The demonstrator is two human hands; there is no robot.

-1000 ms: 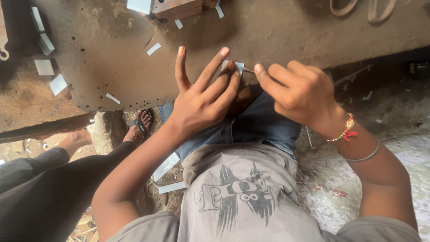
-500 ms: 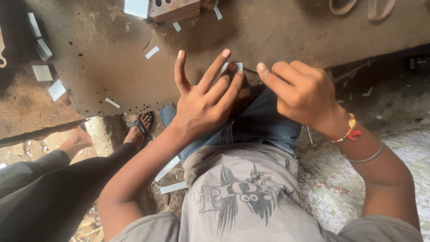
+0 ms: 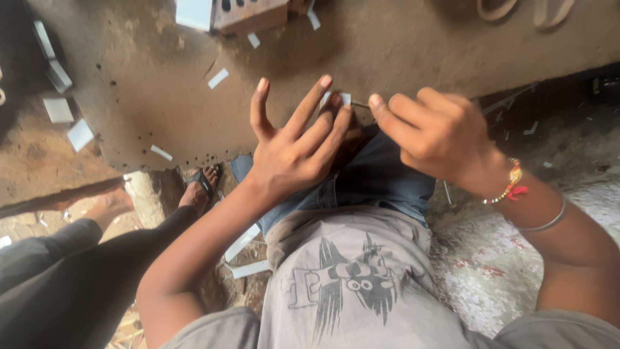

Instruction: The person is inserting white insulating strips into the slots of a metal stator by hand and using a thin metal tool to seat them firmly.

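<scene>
My left hand (image 3: 294, 145) rests at the edge of a worn brown bench (image 3: 387, 45), with index and middle fingers stretched out and apart. Its other fingers curl over a small pale flat piece (image 3: 337, 98) that peeks out at the bench edge. My right hand (image 3: 433, 132) is close beside it on the right, fingers curled in, with the index fingertip almost touching the piece. A thin dark sliver (image 3: 360, 104) shows between them. What the right thumb presses is hidden. A beaded bracelet and a metal bangle sit on my right wrist.
Several small pale rectangular pieces (image 3: 217, 78) lie scattered on the bench, with larger ones at the left (image 3: 81, 134). A brown perforated block (image 3: 248, 14) stands at the back. Another person's dark-trousered legs (image 3: 64, 271) and a sandalled foot (image 3: 203, 187) are at the left.
Both hands stay at the bench edge in nearly the same pose. The view has shifted only slightly.
</scene>
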